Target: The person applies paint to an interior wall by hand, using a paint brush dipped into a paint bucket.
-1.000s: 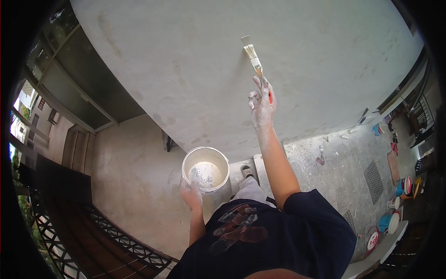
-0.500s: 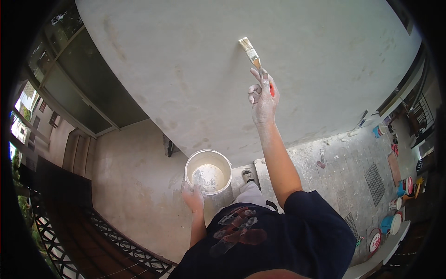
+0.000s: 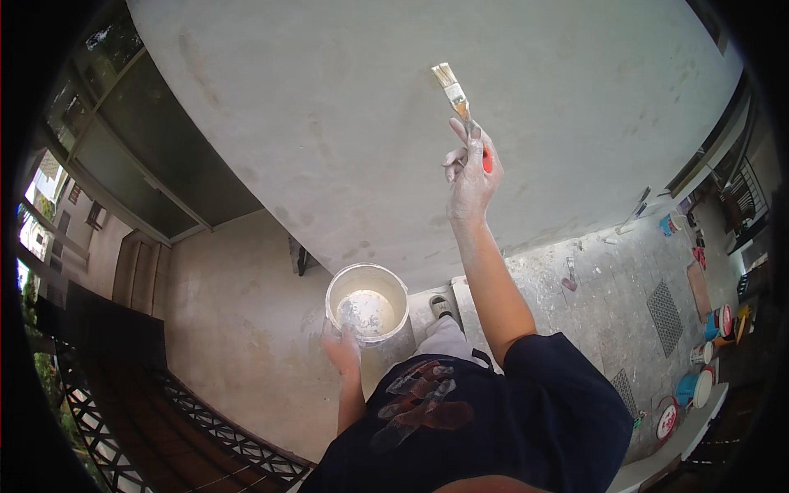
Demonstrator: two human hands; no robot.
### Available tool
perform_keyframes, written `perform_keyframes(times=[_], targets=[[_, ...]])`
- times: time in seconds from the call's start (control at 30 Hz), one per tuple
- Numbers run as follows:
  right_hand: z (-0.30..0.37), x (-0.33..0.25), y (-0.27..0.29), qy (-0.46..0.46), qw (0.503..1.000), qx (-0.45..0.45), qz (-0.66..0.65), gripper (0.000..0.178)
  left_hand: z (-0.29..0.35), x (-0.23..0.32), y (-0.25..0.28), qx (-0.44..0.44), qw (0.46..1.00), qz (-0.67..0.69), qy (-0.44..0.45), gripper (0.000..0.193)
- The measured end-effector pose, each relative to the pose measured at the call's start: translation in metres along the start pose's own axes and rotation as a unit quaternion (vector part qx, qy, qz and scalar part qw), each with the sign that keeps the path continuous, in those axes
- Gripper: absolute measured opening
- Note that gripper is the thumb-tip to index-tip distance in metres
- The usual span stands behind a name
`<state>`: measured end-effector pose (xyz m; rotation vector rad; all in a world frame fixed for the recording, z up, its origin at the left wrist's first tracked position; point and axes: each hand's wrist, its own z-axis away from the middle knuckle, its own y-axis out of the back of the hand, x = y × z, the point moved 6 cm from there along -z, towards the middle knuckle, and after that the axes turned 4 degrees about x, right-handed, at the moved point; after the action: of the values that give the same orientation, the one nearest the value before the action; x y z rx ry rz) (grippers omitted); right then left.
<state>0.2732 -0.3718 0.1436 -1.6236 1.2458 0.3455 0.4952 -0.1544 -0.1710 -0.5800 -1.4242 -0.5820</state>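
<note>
Paintbrush (image 3: 457, 94), upper centre of the frame: pale bristles pointing up and to the left against the grey wall (image 3: 329, 123), orange handle running down into the right hand (image 3: 470, 168). The right hand is closing around the handle, fingers curled and smeared with white, the arm reaching up from the lower centre. Compared with the frame half a second earlier, the brush is sitting slightly higher on the wall and tilting a little more upright; compared with one second earlier, it is standing clearly further up, with the hand following it.

White bucket (image 3: 367, 304), centre of the frame, below the brush and well apart from it: its open mouth is showing a pale, wet-looking interior. The left hand (image 3: 341, 349) is gripping the bucket at its lower left rim, fingers wrapped on the wall; its place is matching both earlier frames.

Outward: a shoe (image 3: 441, 307) is showing just right of the bucket. At the right edge, several paint cans (image 3: 717, 322) are standing on the speckled floor (image 3: 592, 287). A dark railing (image 3: 189, 427) is crossing the lower left.
</note>
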Motion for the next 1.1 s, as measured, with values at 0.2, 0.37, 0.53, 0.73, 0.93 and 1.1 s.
perform_keyframes(times=[0.2, 0.37, 0.53, 0.73, 0.93, 1.1], targets=[[-0.008, 0.005, 0.002, -0.014, 0.997, 0.032, 0.062, 0.033, -0.003, -0.010, 0.001, 0.004, 1.000, 0.008, 0.012, 0.043], [0.012, 0.021, 0.030, -0.059, 0.994, 0.082, 0.052, 0.031, -0.002, -0.007, 0.005, 0.014, 1.000, -0.025, -0.004, 0.043], [0.003, -0.005, -0.001, 0.001, 0.999, 0.035, 0.004, 0.030, 0.002, 0.009, 0.003, 0.017, 0.996, -0.064, -0.052, 0.045], [-0.002, 0.009, 0.003, -0.004, 0.997, 0.039, 0.071, 0.030, 0.004, 0.012, 0.001, 0.024, 0.998, -0.015, -0.048, 0.046], [0.014, 0.020, 0.050, -0.021, 0.992, 0.097, 0.072, 0.031, -0.002, -0.013, 0.008, 0.012, 0.999, -0.047, -0.023, 0.045], [-0.013, -0.011, 0.030, 0.036, 0.997, 0.053, 0.036, 0.030, 0.008, 0.013, -0.001, 0.008, 0.997, -0.018, 0.080, 0.041]])
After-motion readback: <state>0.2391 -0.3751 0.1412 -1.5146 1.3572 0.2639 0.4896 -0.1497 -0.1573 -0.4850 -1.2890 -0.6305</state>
